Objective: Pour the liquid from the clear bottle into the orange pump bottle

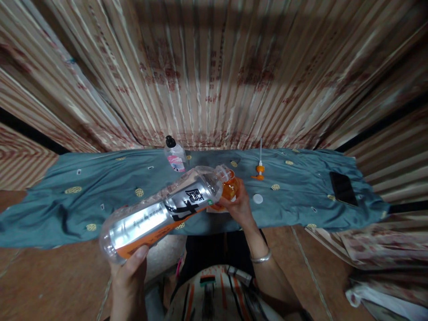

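Slanting lengthwise, neck (222, 173) forward-right, the large bottle (162, 214) is gripped by left fingers (137, 257); right fingers (228, 204) grip an orange bottle (229, 189).

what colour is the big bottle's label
The label is mostly silver and orange, with large black characters; the head view shows it best.

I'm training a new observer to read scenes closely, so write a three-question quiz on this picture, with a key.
1. Which hand holds the large clear bottle?
2. True or false: the orange pump is screwed onto the amber bottle.
3. Which lies farthest right on the cloth: A) white disc, B) flat black object, or C) black-topped bottle?

Key:
1. The left hand.
2. False; they are apart.
3. B.
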Motion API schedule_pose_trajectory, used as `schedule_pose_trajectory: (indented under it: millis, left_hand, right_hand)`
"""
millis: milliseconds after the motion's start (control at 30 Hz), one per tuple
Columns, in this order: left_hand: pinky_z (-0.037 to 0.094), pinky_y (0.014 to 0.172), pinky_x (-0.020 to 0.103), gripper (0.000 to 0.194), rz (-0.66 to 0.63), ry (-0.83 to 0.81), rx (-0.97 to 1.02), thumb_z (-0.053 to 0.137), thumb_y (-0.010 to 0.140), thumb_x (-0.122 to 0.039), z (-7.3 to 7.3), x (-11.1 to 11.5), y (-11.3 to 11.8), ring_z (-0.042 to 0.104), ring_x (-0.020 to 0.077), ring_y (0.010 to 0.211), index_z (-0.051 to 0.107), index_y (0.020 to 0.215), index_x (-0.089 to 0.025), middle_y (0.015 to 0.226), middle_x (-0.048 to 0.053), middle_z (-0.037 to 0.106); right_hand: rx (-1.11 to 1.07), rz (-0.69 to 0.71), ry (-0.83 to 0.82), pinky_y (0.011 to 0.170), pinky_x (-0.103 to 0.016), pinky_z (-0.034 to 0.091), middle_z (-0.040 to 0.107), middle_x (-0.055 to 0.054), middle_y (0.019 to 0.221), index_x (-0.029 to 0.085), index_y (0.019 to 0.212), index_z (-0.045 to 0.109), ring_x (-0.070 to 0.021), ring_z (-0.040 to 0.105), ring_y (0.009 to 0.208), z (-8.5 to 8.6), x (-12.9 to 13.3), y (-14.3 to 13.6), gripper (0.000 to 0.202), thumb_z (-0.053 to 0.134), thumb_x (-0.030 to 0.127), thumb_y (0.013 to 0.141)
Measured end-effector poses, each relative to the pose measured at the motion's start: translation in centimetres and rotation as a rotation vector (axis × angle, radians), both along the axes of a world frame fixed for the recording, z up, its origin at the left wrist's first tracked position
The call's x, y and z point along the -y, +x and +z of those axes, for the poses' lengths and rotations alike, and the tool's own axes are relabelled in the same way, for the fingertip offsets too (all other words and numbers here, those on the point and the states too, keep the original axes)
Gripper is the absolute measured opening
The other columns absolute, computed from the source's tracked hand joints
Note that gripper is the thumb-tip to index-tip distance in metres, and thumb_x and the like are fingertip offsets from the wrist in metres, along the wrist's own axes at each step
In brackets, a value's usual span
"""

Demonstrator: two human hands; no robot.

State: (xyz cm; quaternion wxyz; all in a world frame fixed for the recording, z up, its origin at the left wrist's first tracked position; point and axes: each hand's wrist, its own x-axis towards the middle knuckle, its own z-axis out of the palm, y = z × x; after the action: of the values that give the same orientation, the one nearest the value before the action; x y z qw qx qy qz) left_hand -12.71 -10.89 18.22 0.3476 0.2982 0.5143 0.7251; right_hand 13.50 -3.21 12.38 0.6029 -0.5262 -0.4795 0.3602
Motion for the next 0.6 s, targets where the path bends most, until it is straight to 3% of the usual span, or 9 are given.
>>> schedule_pose_trajectory:
  millis: [100, 367, 600]
  left_hand:
    - [0.073, 0.089, 0.040, 0.079, -0.025, 0.000, 0.013, 0.106, 0.046, -0.050, -0.5, -0.1, -0.6, 0.080, 0.0295, 0.103, 0.086, 0.121, -0.031, 0.118, 0.007, 0.086]
    - [0.072, 0.101, 0.045, 0.089, -0.080, -0.004, 0.014, 0.104, 0.053, -0.045, -1.4, 0.1, -1.6, 0.079, 0.0331, 0.123, 0.081, 0.138, -0.034, 0.133, 0.006, 0.084]
    - [0.073, 0.094, 0.041, 0.087, -0.070, 0.017, 0.014, 0.105, 0.046, -0.047, -1.0, -0.4, -1.2, 0.079, 0.0324, 0.115, 0.083, 0.128, -0.032, 0.122, 0.006, 0.085]
  right_hand:
    - [0.023, 0.002, 0.000, 0.094, -0.043, 0.072, 0.087, -0.007, 0.117, 0.026, 0.129, 0.067, -0.0297, 0.086, 0.106, -0.1, 0.0, 0.1, 0.064, 0.098, 0.044, 0.075]
    - [-0.016, 0.015, 0.006, 0.098, -0.045, 0.072, 0.087, -0.007, 0.119, 0.026, 0.129, 0.067, -0.0305, 0.086, 0.109, -0.3, 0.0, 0.0, 0.065, 0.098, 0.042, 0.075]
    - [-0.003, 0.016, 0.005, 0.097, -0.044, 0.072, 0.088, -0.007, 0.120, 0.026, 0.129, 0.067, -0.0300, 0.086, 0.109, -0.2, -0.1, 0.1, 0.065, 0.098, 0.043, 0.074]
